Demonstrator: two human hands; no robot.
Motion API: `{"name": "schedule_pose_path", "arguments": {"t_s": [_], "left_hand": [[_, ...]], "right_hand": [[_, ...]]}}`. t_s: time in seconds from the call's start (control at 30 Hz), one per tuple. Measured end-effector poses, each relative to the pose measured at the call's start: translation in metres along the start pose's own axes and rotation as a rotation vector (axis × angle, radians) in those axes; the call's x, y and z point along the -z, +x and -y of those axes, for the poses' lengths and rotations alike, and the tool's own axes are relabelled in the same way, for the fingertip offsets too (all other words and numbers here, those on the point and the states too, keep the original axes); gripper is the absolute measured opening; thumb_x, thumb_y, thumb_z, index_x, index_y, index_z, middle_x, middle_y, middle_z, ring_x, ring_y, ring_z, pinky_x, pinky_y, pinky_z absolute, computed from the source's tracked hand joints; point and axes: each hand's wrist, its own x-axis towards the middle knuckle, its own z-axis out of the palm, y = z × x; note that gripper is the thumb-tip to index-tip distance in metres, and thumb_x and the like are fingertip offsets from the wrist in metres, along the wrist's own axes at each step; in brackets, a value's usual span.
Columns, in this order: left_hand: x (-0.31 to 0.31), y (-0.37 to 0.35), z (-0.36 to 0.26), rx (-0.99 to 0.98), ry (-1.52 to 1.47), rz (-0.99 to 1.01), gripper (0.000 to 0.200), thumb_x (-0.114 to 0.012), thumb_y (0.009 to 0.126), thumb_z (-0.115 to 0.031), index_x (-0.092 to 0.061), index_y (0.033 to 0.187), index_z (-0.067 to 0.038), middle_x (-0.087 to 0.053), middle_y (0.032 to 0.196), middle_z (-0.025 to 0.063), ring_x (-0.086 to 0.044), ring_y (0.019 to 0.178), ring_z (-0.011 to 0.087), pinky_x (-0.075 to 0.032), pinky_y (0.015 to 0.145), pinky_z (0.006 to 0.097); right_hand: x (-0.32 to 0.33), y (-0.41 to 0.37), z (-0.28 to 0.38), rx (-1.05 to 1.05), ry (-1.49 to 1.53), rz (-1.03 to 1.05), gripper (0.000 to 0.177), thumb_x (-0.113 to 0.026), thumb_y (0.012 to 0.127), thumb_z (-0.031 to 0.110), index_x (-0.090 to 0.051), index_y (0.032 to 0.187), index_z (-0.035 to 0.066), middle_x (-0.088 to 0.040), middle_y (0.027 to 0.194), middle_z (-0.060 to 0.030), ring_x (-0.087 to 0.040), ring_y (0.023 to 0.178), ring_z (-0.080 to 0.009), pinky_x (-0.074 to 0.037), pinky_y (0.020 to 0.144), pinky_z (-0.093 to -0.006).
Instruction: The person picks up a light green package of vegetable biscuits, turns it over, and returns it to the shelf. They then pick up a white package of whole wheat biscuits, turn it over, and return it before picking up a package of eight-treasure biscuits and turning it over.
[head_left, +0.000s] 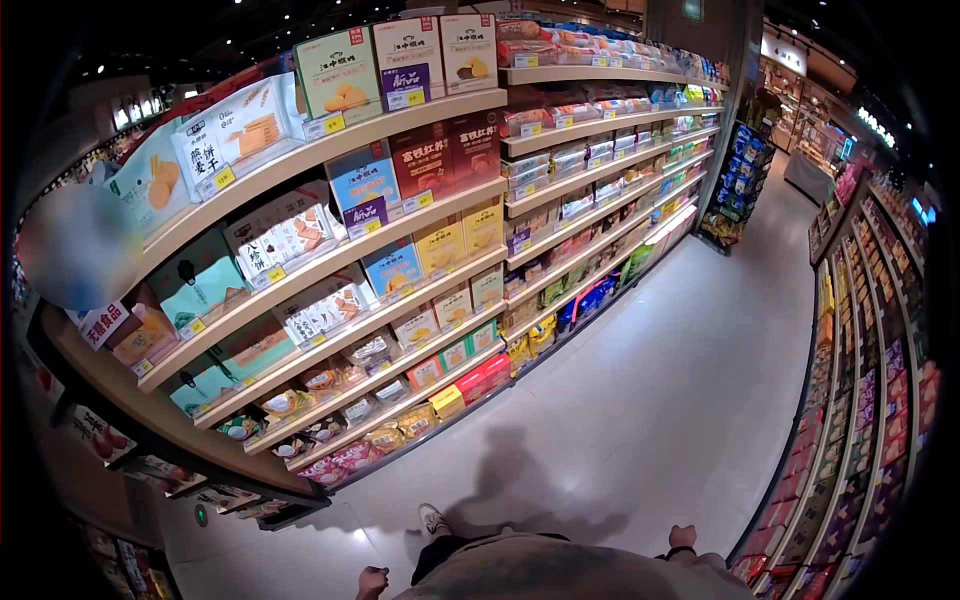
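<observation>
My left hand (372, 582) is low at the bottom edge, left of my body, its fingers curled closed over the floor. No object shows in it. To the right of my body, my right hand (682, 537) is also closed into a loose fist, a dark band (681, 552) around its wrist. Neither hand touches the shelves. Nearest to the left hand is the stocked shelf unit (400, 345), with boxed and bagged biscuits in several rows. A shoe (433, 520) of mine shows on the floor.
Shelves of packaged snacks (850, 400) line the right side of the aisle. Pale tiled floor (640, 370) runs between the two sides. A rack of blue packets (738, 185) stands at the far end of the left shelves. A lit shop area (800, 100) lies beyond.
</observation>
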Motion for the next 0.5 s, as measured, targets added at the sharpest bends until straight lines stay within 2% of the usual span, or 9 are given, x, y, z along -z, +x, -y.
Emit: {"name": "schedule_pose_path", "arguments": {"t_s": [0.17, 0.23, 0.3, 0.43, 0.5], "left_hand": [[-0.003, -0.023, 0.017, 0.009, -0.125, -0.011, 0.026, -0.067, 0.081, -0.016, -0.058, 0.093, 0.006, -0.062, 0.067, 0.0121, -0.06, 0.055, 0.0194, -0.05, 0.049, 0.0318], [-0.008, -0.04, 0.034, 0.034, -0.083, 0.027, 0.025, -0.065, 0.082, -0.016, -0.059, 0.095, 0.004, -0.063, 0.07, 0.0125, -0.06, 0.057, 0.0208, -0.05, 0.051, 0.0331], [-0.012, -0.061, 0.052, 0.063, -0.042, 0.055, 0.024, -0.063, 0.082, -0.016, -0.06, 0.098, 0.002, -0.063, 0.072, 0.0129, -0.06, 0.059, 0.0221, -0.05, 0.053, 0.0345], [-0.009, -0.098, 0.097, 0.099, 0.033, 0.097, 0.024, -0.059, 0.084, -0.016, -0.061, 0.102, -0.001, -0.065, 0.077, 0.0137, -0.061, 0.063, 0.0248, -0.049, 0.057, 0.0371], [-0.006, -0.112, 0.127, 0.099, 0.049, 0.094, 0.024, -0.057, 0.085, -0.016, -0.061, 0.104, -0.003, -0.065, 0.079, 0.0141, -0.061, 0.066, 0.0261, -0.049, 0.059, 0.0385]], "right_hand": [[0.005, 0.014, -0.002, -0.035, 0.096, -0.053, 0.038, -0.061, 0.073, 0.019, -0.056, 0.097, -0.009, -0.06, 0.102, -0.0325, -0.059, 0.098, -0.0457, -0.047, 0.088, -0.0479], [0.0, 0.015, 0.008, -0.014, 0.151, -0.047, 0.037, -0.06, 0.073, 0.019, -0.056, 0.096, -0.01, -0.06, 0.102, -0.0325, -0.059, 0.098, -0.0457, -0.047, 0.088, -0.048], [-0.007, 0.011, 0.018, -0.012, 0.078, -0.007, 0.037, -0.06, 0.073, 0.019, -0.057, 0.095, -0.01, -0.061, 0.101, -0.0323, -0.059, 0.098, -0.0458, -0.047, 0.087, -0.0481], [-0.035, 0.004, 0.037, 0.211, 0.041, 0.017, 0.04, -0.065, 0.07, 0.022, -0.056, 0.092, -0.01, -0.062, 0.092, -0.0312, -0.061, 0.091, -0.0457, -0.048, 0.083, -0.0475], [-0.031, -0.005, 0.062, 0.287, 0.025, 0.043, 0.038, -0.063, 0.071, 0.02, -0.055, 0.094, -0.009, -0.061, 0.093, -0.0306, -0.06, 0.091, -0.0452, -0.047, 0.083, -0.0483]]}}
